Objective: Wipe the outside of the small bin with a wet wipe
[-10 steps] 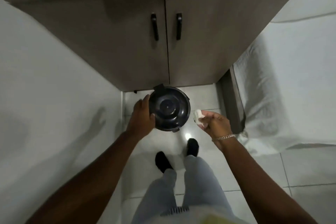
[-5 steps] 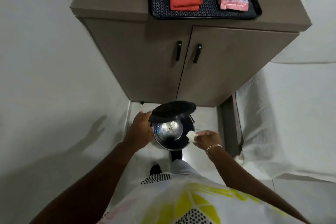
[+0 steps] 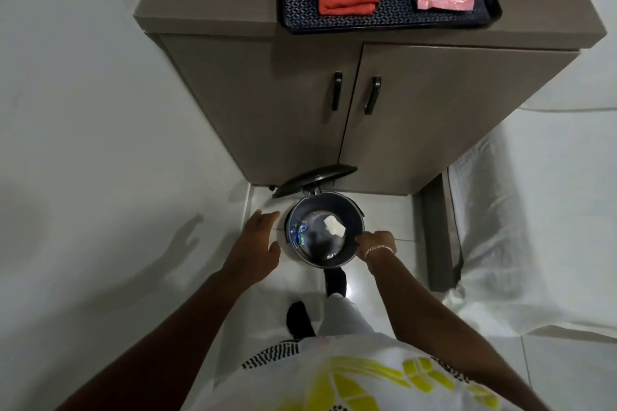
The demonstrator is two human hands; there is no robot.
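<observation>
Small bin (image 3: 325, 260) on floor near cabinet (image 3: 384, 117), lid up | wet wipe (image 3: 334, 225) now dropped inside | our left hand (image 3: 258, 245) spread, right hand (image 3: 376, 243) emptied, loosely curled | we judge wiping finished

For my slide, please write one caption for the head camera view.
Used wipe lies inside the open small bin; both hands, left hand and right hand, empty beside it.
</observation>
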